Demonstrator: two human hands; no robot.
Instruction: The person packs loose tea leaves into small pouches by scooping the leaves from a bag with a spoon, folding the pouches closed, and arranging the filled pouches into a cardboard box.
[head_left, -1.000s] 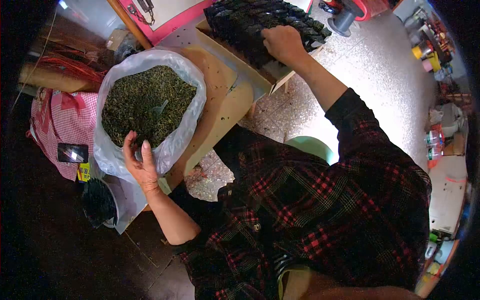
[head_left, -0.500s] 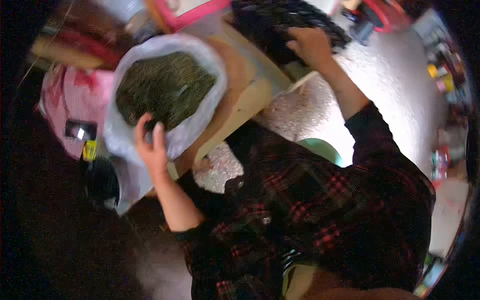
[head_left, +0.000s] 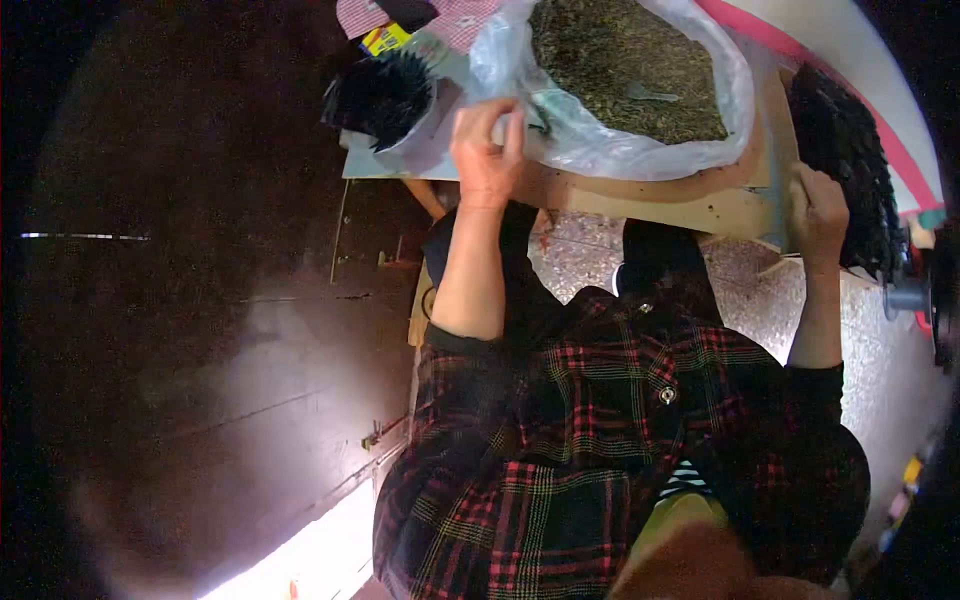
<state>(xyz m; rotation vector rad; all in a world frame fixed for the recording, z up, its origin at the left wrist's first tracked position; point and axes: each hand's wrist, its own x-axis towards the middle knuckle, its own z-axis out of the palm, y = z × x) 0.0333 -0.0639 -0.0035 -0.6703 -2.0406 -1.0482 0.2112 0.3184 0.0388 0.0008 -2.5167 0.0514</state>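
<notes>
My left hand is curled at the near left corner of the plastic bag, thumb bent toward the fingers. What it holds, if anything, I cannot make out. The bag stands open, full of dried, greenish-brown shredded leaf, with a small pale scoop-like piece lying on top. At the table's right end, my right hand is closed beside a heap of black strips. Its fingertips are hidden, so its contents do not show.
Left of the bag, a pale container holds a bunch of black, bristly pieces. Behind it lie a yellow packet and pink checked cloth. The wooden table ends just before my knees; a pink-edged white surface is beyond.
My view has swung left, so the bag and table appear farther right. My left hand has gone from spread fingers to curled. My right hand has come off the top of the black heap to its near side.
</notes>
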